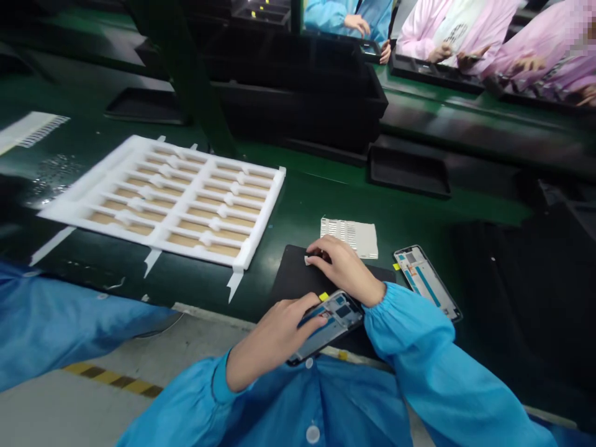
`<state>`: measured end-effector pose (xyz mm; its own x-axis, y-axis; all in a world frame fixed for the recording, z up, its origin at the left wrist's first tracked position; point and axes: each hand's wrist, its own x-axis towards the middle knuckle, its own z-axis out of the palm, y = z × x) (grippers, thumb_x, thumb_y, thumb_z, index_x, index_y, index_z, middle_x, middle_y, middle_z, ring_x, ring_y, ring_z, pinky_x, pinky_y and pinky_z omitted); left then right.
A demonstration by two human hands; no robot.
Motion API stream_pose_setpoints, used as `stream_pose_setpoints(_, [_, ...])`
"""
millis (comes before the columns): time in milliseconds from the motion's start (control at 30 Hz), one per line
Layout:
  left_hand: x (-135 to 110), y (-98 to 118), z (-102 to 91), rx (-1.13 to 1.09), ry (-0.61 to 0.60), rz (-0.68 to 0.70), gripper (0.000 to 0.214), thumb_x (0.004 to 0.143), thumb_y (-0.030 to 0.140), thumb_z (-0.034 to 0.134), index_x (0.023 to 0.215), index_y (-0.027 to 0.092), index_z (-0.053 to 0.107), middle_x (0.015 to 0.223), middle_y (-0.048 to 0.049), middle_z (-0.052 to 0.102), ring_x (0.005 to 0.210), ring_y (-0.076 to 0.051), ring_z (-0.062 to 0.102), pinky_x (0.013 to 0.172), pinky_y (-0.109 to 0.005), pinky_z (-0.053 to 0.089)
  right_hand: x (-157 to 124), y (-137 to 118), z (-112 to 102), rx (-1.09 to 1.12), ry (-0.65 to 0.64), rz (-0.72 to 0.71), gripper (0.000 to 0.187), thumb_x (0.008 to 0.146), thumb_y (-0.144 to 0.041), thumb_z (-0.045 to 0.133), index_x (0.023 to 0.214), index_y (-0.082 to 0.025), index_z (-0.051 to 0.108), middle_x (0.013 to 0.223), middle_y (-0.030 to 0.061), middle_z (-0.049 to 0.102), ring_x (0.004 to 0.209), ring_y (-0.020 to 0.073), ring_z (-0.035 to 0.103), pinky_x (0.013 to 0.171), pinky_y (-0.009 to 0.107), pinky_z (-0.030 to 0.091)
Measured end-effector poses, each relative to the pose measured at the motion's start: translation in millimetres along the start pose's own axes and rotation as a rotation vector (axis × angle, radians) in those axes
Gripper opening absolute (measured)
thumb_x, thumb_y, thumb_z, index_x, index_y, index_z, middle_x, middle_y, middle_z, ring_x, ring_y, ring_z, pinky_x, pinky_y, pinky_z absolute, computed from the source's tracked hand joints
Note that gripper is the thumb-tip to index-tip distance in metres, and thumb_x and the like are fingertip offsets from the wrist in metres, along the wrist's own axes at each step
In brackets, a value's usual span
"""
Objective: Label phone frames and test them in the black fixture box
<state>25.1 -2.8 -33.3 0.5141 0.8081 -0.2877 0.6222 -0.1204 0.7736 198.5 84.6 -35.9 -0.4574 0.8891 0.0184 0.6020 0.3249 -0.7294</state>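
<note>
My left hand (274,338) grips a phone frame (328,323), a flat open chassis with blue parts inside, and holds it at the near edge of a black mat (293,276). My right hand (342,268) rests on the mat with its fingers pinched on a small white sticker (308,260). Just beyond it lies a white sheet of stickers (351,236). A second phone frame (427,282) lies on the green table right of the mat.
A white foam tray (170,198) with several slots sits on the green table (307,198) to the left. Black trays (410,171) stand behind. People in blue and pink coats (460,31) work at the far side. A blue sleeve (56,316) lies at the left.
</note>
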Motion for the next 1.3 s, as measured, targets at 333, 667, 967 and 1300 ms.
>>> stream_pose_setpoints(333, [12.8,-11.1,-5.0,0.119,0.018,0.054,0.021,0.097,0.039,0.054,0.108,0.024,0.063,0.102,-0.0030,0.072,0.097,-0.026,0.068,0.070,-0.028,0.045,13.6,-0.8,6.9,0.088,-0.065,0.038,0.013,0.083,-0.007,0.062,0.078,-0.019,0.059,0.076,-0.0016,0.059,0.074,0.0140,0.055,0.070,0.028,0.041])
stream_pose_setpoints(667, [46.5,-12.5,-10.4,0.066,0.365,0.319,0.037,0.093,0.030,0.062,0.128,0.023,0.057,0.125,-0.0074,0.061,0.116,-0.024,0.058,0.101,-0.041,0.048,-55.6,-13.0,-27.7,0.610,0.433,0.330,0.027,0.069,-0.039,0.084,0.083,-0.021,0.070,0.079,0.0041,0.073,0.075,0.0213,0.070,0.071,0.035,0.058])
stream_pose_setpoints(967, [38.1,12.2,-7.7,0.000,0.504,0.598,0.015,0.094,0.020,0.061,0.105,0.020,0.071,0.101,-0.0040,0.071,0.093,-0.015,0.066,0.083,-0.029,0.055,-83.6,-25.8,-19.1,0.801,0.260,0.410,0.030,0.072,-0.040,0.081,0.088,-0.022,0.064,0.080,0.0037,0.075,0.077,0.0206,0.073,0.073,0.032,0.060])
stream_pose_setpoints(1300, [34.5,11.3,-2.0,0.205,0.386,0.739,0.019,0.098,0.022,0.053,0.109,0.022,0.068,0.104,-0.0051,0.072,0.091,-0.016,0.066,0.079,-0.031,0.056,-106.3,-18.3,-15.4,0.876,0.225,0.451,0.043,0.072,-0.044,0.081,0.094,-0.023,0.052,0.077,0.0011,0.073,0.072,0.0189,0.072,0.074,0.034,0.059])
